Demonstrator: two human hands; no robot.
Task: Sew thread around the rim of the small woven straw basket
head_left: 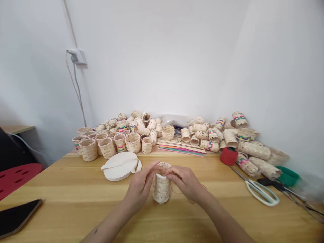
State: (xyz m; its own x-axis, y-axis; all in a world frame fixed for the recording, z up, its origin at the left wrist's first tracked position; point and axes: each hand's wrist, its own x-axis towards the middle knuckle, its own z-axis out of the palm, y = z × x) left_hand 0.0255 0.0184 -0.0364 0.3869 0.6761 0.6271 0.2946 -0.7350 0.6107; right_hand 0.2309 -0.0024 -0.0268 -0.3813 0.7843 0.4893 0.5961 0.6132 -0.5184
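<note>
Currently, the small basket (161,191) is being held upright on the bench (76,202) between the left hand (140,183) and the right hand (186,180), its rim being gripped by the left; the right's fingertips are being pressed together there, on what cannot be told.

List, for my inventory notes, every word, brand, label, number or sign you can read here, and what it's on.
None can be read.
Woven cup: coloured stitching on the rim, no lettering visible.
Phone: dark screen.
Scissors, wall socket: any markings are too small to read.
</note>
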